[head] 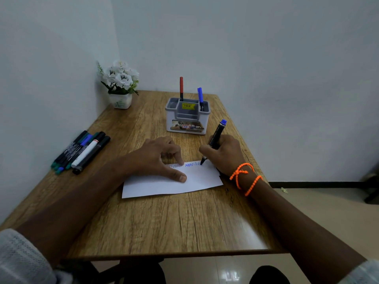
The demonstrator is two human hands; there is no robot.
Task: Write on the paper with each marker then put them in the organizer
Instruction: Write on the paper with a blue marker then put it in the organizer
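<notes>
A: What is the right hand (222, 153) doing?

B: It grips a marker (214, 141) in curled fingers, blue cap posted on the far end, tip down on the paper (174, 184) at the end of a blue zigzag (192, 165).

A: And the left hand (159, 156)?

B: It pins the paper flat: thumb stretched out on the sheet, fingertips pressing its far edge. It holds nothing, and the fingers are only loosely bent. A fainter reddish zigzag (174, 166) runs just beside those fingertips, left of the blue one.

A: Where is the organizer (187, 115)?

B: Just beyond both hands, nearer the right one. A red marker (181, 88) and a blue marker (200, 97) stand upright in it, in separate slots.

A: Any markers left?

B: A pile (81, 152) lies well to the left of the left hand, side by side on the table (164, 222). Beyond it, in the far corner, is a flower pot (120, 87). Orange beads (245, 177) wrap the right wrist.
</notes>
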